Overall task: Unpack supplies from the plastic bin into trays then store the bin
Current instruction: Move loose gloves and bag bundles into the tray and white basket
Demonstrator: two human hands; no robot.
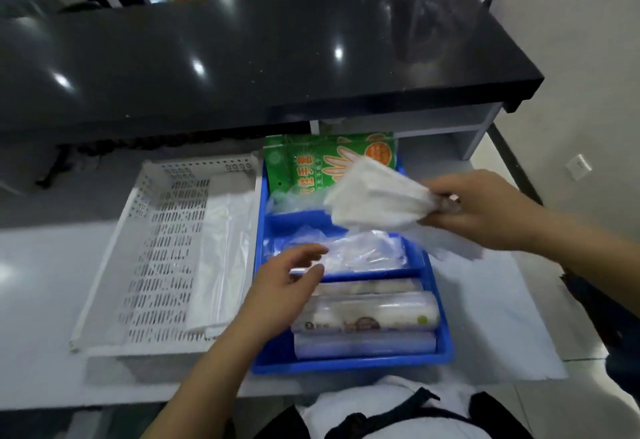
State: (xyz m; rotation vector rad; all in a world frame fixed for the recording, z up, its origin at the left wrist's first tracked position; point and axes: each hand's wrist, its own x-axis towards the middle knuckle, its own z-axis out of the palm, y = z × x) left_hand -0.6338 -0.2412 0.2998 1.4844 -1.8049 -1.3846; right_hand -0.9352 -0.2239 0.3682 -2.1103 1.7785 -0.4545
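Observation:
A blue divided tray (445,345) sits on the grey counter in front of me. Its far section holds green glove packets (308,164), its middle section clear plastic bags (367,251), and its near section rolls of plastic wrap (367,319). My right hand (485,210) grips a stack of white bags (374,196) by one end, held tilted above the tray's far and middle sections. My left hand (291,282) hovers open, fingers spread, over the left edge of the clear bags. To the left stands a white perforated bin (152,258) with a flat pile of white plastic sheets (221,251) along its right side.
A glossy black raised countertop (277,57) overhangs the far side of the work surface. A white sheet (502,307) lies under and to the right of the blue tray. A wall with a socket (579,166) is at the right.

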